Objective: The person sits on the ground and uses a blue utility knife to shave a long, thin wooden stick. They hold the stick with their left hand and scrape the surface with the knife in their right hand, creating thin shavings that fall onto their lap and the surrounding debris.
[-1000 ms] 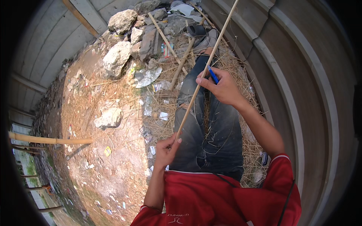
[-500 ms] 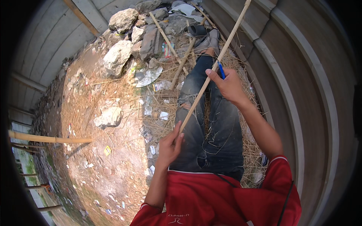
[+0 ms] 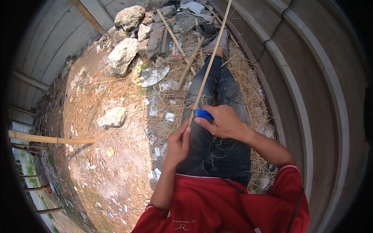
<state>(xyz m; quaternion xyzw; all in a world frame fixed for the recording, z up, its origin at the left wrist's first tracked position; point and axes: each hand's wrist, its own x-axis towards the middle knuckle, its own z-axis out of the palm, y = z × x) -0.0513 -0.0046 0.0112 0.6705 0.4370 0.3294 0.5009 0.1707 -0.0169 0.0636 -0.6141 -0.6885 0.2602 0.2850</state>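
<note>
A long, thin bamboo strip (image 3: 210, 64) slants from my left hand up past my feet to the far edge of the view. My left hand (image 3: 179, 143) pinches its near end between thumb and fingers, above my thigh. Just beyond that grip, my right hand (image 3: 224, 122) is closed around a blue utility knife (image 3: 203, 114), whose front end meets the strip. The blade itself is too small to make out clearly. Beneath both hands lie my outstretched legs in dark, torn jeans (image 3: 233, 147).
Corrugated wall panels (image 3: 307, 97) rise close on my right. Rocks (image 3: 123, 58) are piled at the far left, and bamboo sticks (image 3: 175, 40) lie beyond my legs. A single rock (image 3: 112, 117), straw and litter cover the ground to the left, where a bamboo pole (image 3: 50, 138) juts in.
My right hand with the utility knife has come down along the strip, close to my left hand. The strip's far end has swung to the left.
</note>
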